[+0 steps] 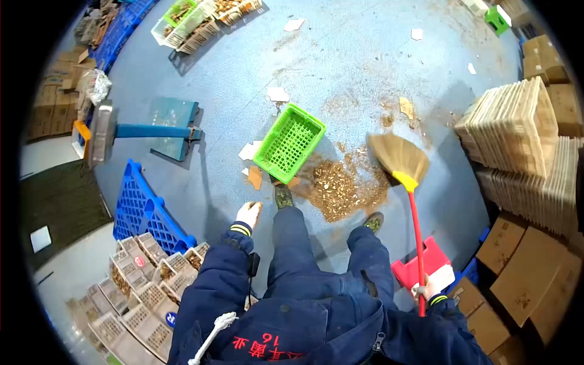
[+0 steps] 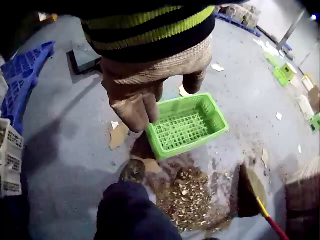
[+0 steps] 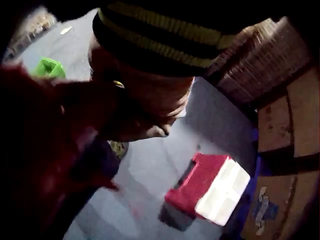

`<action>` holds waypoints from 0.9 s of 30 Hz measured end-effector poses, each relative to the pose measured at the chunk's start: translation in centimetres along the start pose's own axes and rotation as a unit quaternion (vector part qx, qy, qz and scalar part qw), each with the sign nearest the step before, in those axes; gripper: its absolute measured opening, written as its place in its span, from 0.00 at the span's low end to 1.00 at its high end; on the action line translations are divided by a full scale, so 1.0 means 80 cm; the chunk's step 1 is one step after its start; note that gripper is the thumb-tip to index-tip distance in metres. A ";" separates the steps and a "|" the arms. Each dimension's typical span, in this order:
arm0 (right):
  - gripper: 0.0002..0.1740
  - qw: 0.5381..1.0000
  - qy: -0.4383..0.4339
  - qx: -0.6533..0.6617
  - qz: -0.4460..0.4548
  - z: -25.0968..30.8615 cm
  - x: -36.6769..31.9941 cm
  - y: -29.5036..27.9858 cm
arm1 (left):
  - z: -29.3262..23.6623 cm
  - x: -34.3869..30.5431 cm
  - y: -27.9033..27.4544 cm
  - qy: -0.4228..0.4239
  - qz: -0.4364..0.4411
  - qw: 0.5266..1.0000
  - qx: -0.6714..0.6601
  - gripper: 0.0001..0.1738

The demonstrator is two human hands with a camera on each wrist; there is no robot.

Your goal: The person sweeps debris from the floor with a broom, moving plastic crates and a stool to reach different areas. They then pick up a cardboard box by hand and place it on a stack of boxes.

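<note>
While you stand on the blue floor (image 1: 231, 79), the brown pile of scraps (image 1: 340, 190) lies at your feet, just beside the green basket (image 1: 289, 143). Your broom (image 1: 399, 157) stands bristles-down at the pile's edge. Your right hand (image 1: 427, 288) grips its red handle, and your left hand (image 1: 248, 214) hangs loose, holding nothing.

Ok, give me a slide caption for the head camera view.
Right hand holds a broom beside a debris pile and a green basket.

Basket (image 1: 289, 143) lies on the floor (image 1: 340, 67), ahead of the feet; debris pile (image 1: 340, 188) just right of it. Broom (image 1: 398, 159) stands at the pile's right edge. Pallet (image 1: 146, 210) and crates (image 1: 140, 292) at left; stacked trays (image 1: 517, 128) and boxes (image 1: 529, 274) at right.
</note>
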State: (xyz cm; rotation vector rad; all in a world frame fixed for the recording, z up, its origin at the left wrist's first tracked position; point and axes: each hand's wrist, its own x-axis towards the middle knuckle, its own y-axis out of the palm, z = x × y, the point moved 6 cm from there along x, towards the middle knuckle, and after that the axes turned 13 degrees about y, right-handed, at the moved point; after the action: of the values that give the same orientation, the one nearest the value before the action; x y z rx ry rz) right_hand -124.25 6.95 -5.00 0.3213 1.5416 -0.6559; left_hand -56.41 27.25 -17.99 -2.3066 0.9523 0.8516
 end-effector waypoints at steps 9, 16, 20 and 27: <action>0.47 0.870 0.317 -0.236 -0.293 -0.060 -0.002 0.042 | 0.085 0.157 0.013 -0.110 0.011 0.993 0.050 0.36; 0.54 0.862 0.380 -0.080 -0.326 -0.036 -0.001 0.087 | 0.193 0.285 0.076 -0.114 0.060 0.987 -0.100 0.26; 0.56 0.860 0.365 -0.040 -0.353 -0.045 0.015 0.100 | 0.227 0.321 0.101 -0.106 -0.007 0.982 -0.156 0.29; 0.21 0.882 0.240 0.129 -0.385 -0.031 -0.027 0.095 | 0.194 0.302 0.104 -0.039 -0.053 0.944 -0.323 0.25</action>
State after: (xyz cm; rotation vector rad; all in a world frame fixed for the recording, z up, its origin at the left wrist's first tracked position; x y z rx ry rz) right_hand -121.71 14.77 -4.54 0.0458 2.0729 -1.5032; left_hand -54.62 21.40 -47.25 -2.8001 0.5508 1.3508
